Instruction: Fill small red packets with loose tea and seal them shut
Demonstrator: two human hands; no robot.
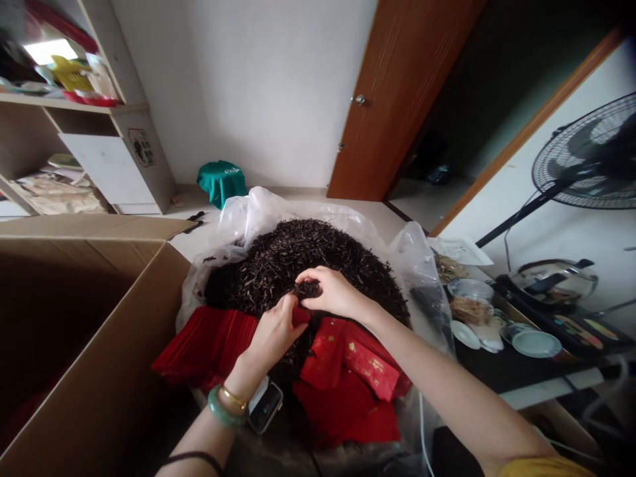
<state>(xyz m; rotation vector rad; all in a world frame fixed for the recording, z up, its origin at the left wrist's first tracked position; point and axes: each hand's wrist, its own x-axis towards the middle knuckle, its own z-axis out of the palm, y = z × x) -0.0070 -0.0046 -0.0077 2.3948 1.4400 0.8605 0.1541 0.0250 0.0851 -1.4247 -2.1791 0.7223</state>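
Note:
Dark dried tea leaves (305,245) are heaped in a large clear plastic bag (258,205) in front of me. Over the near side of the heap, my left hand (278,331) is closed on a small red packet (301,317), most of it hidden by the fingers. My right hand (335,291) curls around a clump of tea leaves (309,288) right at the top of that packet. To the left lies a row of flat red packets (209,344). More red packets with gold print (368,361) lie at the right, below my right forearm.
An open cardboard box (124,338) stands close on the left. On the right, a table (427,311) bears bowls (536,343) and a kettle (554,281), with a standing fan (586,159) behind. A white cable (423,430) hangs beside the bag. A green-covered stool (221,180) stands by the wall.

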